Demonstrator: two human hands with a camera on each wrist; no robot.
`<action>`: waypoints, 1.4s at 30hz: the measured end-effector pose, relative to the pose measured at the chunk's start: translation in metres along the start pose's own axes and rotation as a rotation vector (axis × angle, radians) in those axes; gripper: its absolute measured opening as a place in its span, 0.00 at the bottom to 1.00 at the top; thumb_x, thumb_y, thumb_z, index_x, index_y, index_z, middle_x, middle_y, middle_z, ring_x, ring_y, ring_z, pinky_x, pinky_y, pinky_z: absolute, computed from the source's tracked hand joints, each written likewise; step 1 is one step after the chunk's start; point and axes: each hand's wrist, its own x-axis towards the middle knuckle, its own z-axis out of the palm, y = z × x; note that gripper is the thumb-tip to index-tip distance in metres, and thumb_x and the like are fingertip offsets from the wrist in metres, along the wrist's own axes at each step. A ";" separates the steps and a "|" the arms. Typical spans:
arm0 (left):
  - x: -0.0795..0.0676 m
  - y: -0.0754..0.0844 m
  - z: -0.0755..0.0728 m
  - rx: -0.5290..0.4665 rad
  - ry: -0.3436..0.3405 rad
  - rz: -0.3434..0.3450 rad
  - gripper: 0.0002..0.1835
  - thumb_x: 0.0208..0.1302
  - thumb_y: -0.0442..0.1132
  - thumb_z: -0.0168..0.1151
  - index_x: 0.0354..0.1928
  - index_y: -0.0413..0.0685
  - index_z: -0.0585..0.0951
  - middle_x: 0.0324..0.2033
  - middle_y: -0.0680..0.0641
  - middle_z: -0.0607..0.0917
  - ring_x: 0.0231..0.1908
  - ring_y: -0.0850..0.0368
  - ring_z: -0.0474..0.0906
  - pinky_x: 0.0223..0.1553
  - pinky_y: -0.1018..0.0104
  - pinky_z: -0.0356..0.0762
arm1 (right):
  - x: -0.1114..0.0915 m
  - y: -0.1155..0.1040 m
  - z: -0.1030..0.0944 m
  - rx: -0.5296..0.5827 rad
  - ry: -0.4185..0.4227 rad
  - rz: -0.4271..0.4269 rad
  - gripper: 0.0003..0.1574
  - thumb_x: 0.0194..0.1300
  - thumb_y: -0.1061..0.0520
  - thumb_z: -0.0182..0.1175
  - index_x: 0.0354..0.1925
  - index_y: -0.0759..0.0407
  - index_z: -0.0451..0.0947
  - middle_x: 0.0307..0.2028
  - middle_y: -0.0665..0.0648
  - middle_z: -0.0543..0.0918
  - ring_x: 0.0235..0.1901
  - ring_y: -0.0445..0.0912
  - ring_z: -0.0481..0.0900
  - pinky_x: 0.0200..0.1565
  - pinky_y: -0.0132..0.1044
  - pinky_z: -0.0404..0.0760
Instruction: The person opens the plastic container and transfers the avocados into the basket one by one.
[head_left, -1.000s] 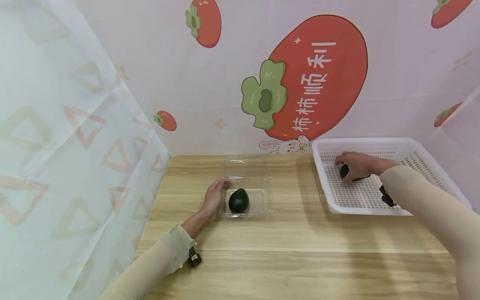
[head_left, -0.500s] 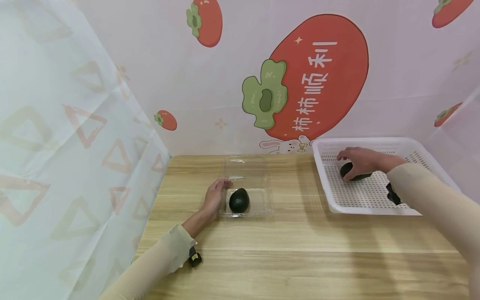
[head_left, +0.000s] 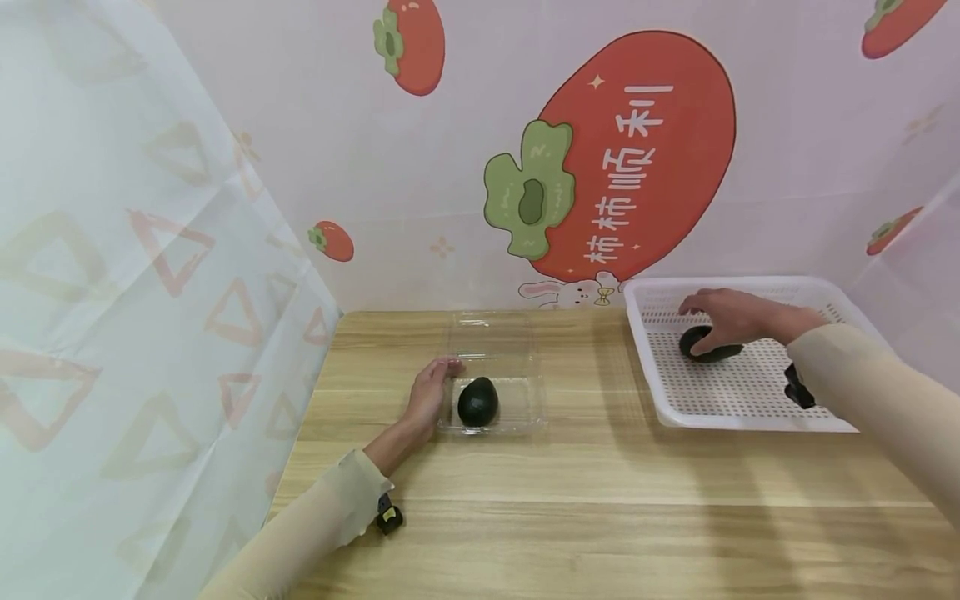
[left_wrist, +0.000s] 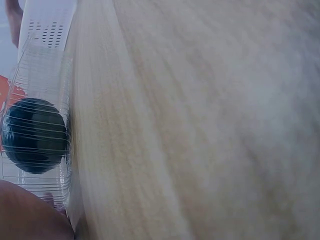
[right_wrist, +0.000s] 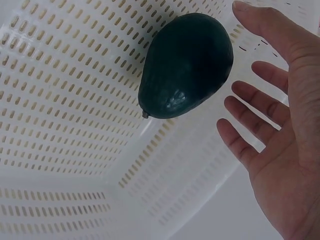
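Note:
On the table stands a clear plastic clamshell box (head_left: 517,404) with its lid folded back and a dark green avocado (head_left: 477,402) inside. My left hand (head_left: 427,397) rests along the box's left side, fingertips at the rim near the hinge. The left wrist view shows the avocado (left_wrist: 34,135) through the ribbed wall. A second avocado (head_left: 723,353) lies in the white plastic basket (head_left: 651,379). Over it is my right hand (head_left: 738,315), thumb and fingers spread. In the right wrist view this avocado (right_wrist: 187,65) lies apart from the fingers, its stem end pointing down-left.
The basket's raised rim surrounds the right hand's work area at the right of the wooden table (head_left: 570,508). Behind the table hangs a printed wall cloth (head_left: 435,175) with persimmons, and another cloth (head_left: 225,333) runs along the left side.
My right hand has drawn back a little, up and to the right, and its fingers have spread off the basket's avocado. My left hand and the box stay in place.

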 end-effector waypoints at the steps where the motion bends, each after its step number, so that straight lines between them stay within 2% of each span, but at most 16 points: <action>1: 0.000 0.000 0.000 -0.003 0.002 0.000 0.22 0.88 0.41 0.39 0.62 0.32 0.78 0.60 0.33 0.82 0.66 0.39 0.74 0.78 0.46 0.60 | -0.001 0.000 -0.001 -0.002 0.003 0.001 0.44 0.51 0.46 0.84 0.59 0.67 0.80 0.51 0.64 0.85 0.50 0.60 0.82 0.55 0.63 0.82; 20: 0.000 0.002 0.001 0.021 0.009 -0.011 0.22 0.88 0.40 0.38 0.62 0.34 0.78 0.61 0.34 0.83 0.67 0.40 0.74 0.78 0.46 0.59 | -0.011 -0.008 -0.018 -0.010 0.018 0.028 0.47 0.53 0.44 0.83 0.63 0.67 0.77 0.57 0.67 0.83 0.55 0.63 0.83 0.55 0.66 0.83; 26: 0.000 0.003 0.001 0.027 0.005 -0.006 0.22 0.88 0.41 0.38 0.62 0.34 0.78 0.61 0.34 0.82 0.67 0.40 0.74 0.78 0.46 0.59 | -0.012 -0.014 -0.023 -0.012 0.046 0.034 0.48 0.53 0.45 0.83 0.65 0.65 0.77 0.59 0.70 0.81 0.56 0.65 0.82 0.55 0.67 0.83; 39: -0.002 0.003 0.000 0.015 -0.006 -0.014 0.23 0.88 0.42 0.38 0.63 0.33 0.77 0.62 0.33 0.81 0.68 0.39 0.73 0.79 0.45 0.57 | -0.012 -0.026 -0.025 -0.026 0.057 -0.020 0.47 0.53 0.46 0.83 0.64 0.65 0.77 0.59 0.68 0.82 0.56 0.63 0.82 0.55 0.64 0.84; 42: -0.002 0.003 0.000 0.012 -0.010 -0.015 0.23 0.88 0.42 0.37 0.63 0.33 0.77 0.62 0.33 0.81 0.68 0.39 0.72 0.79 0.45 0.56 | -0.010 -0.032 -0.026 -0.025 0.059 -0.007 0.46 0.54 0.45 0.83 0.64 0.64 0.78 0.59 0.68 0.82 0.56 0.64 0.82 0.54 0.64 0.84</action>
